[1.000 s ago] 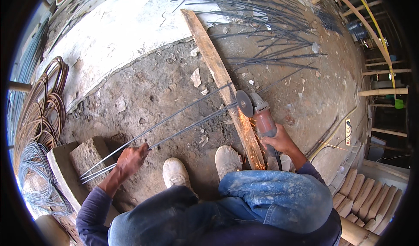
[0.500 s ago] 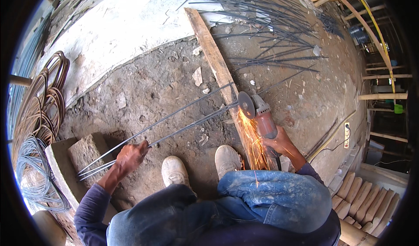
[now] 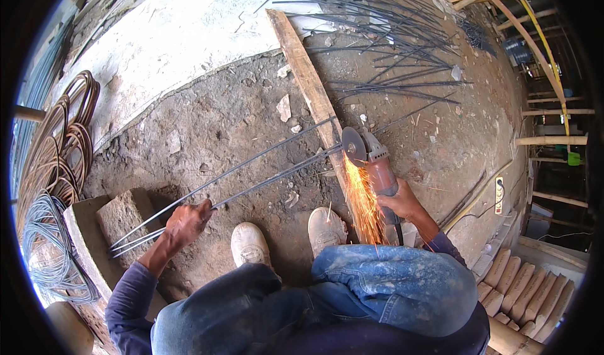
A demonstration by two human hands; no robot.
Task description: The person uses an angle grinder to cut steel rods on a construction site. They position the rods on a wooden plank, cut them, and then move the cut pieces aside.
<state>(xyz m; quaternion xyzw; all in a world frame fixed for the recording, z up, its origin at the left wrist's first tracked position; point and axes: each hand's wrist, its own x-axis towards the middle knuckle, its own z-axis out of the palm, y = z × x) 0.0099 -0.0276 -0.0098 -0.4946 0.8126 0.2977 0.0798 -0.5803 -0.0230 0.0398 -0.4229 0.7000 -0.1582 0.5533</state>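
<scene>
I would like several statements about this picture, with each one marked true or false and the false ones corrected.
1. The right hand holds the angle grinder. True.
2. The left hand is empty. False: the left hand grips thin metal rods.
3. Orange sparks appear below the cutting disc, over the wooden plank. True.
4. The power strip lies to the left of the left hand. False: the power strip is at the right side of the picture.
5. Both shoes are black. False: the shoes are whitish.
</scene>
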